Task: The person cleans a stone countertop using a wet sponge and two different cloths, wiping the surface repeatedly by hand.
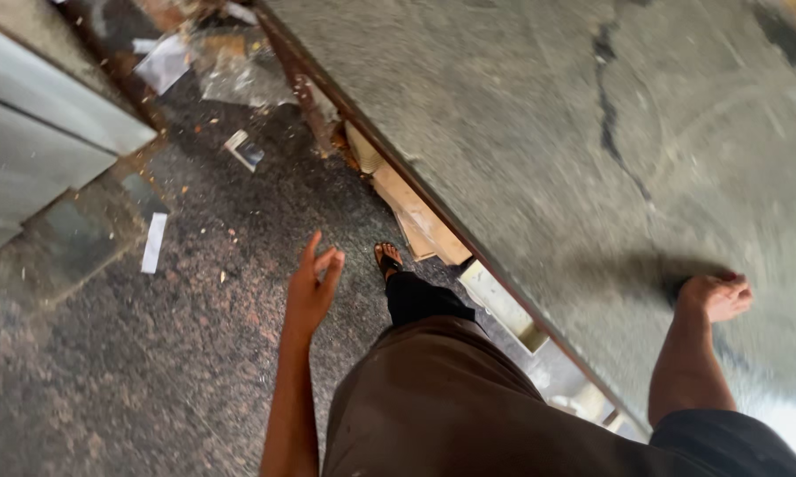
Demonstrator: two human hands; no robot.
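At lower centre, my left hand point(312, 287) hangs open and empty above the speckled floor point(177, 353); at right, my right hand point(716, 296) rests curled, gripping nothing, on the grey stone slab point(521, 132). Paper scraps point(154, 242) litter the upper left.

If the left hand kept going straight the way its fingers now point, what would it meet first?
The left hand is open in the air, fingers pointing ahead over the speckled floor. Nothing shows right in front of it; further along that line lie wooden pieces under the stone slab's edge, though depth is unclear.
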